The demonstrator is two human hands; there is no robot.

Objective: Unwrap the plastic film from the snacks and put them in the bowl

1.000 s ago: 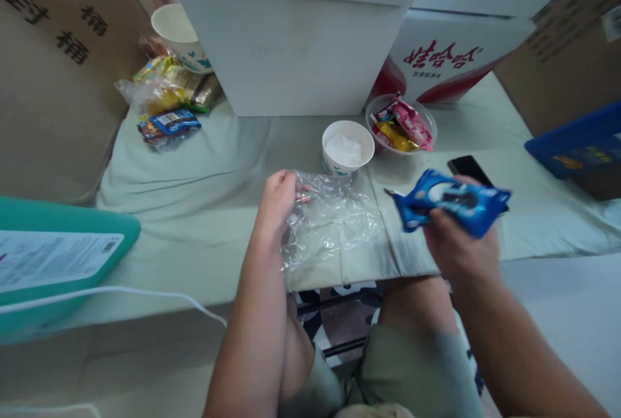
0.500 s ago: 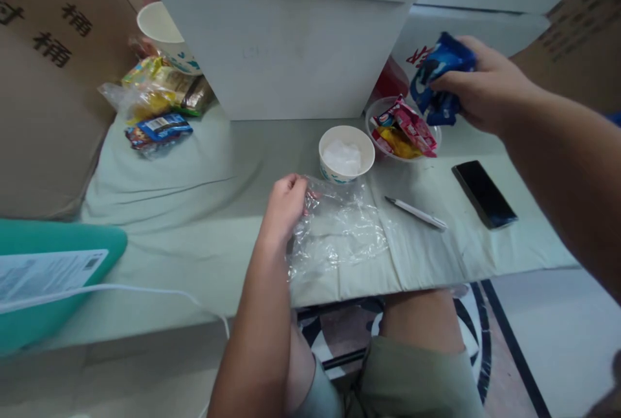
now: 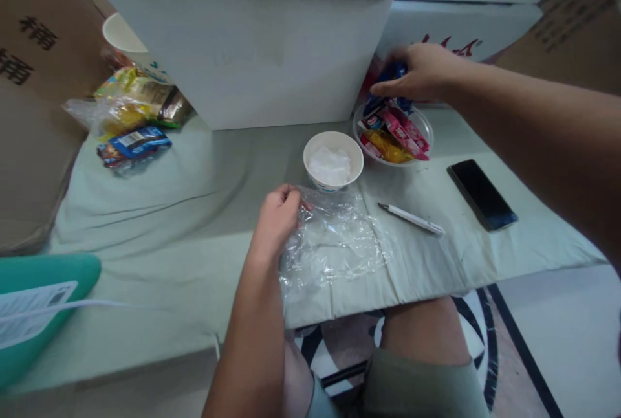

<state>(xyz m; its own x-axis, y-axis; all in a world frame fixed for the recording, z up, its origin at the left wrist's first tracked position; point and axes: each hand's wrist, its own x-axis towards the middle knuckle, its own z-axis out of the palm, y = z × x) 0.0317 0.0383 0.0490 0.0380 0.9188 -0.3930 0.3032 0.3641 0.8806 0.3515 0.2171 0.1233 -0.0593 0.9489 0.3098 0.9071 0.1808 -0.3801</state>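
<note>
the blue snack packet (image 3: 388, 81) is now held low over the far rim of the clear bowl (image 3: 421, 121), near the far edge of the cloth-covered table (image 3: 194, 211); a second ago it was held up close to the near edge, and half a second ago it was raised beside the bowl. the right hand (image 3: 422, 72) is closed around it, fingers curled over the top, so the packet is mostly hidden and blurred. it is judged to be in the course of being set down among the pink and yellow packets (image 3: 395, 136) in the bowl; whether it touches them cannot be told. the left hand (image 3: 276, 220) is unchanged: its fingers are pinched on the left edge of the clear plastic bag (image 3: 334, 243), which lies flat by the near edge. just beyond the bag a white paper cup (image 3: 332, 160) is seen, with a pen (image 3: 411, 219) and a phone (image 3: 481, 194) to its right.
</note>
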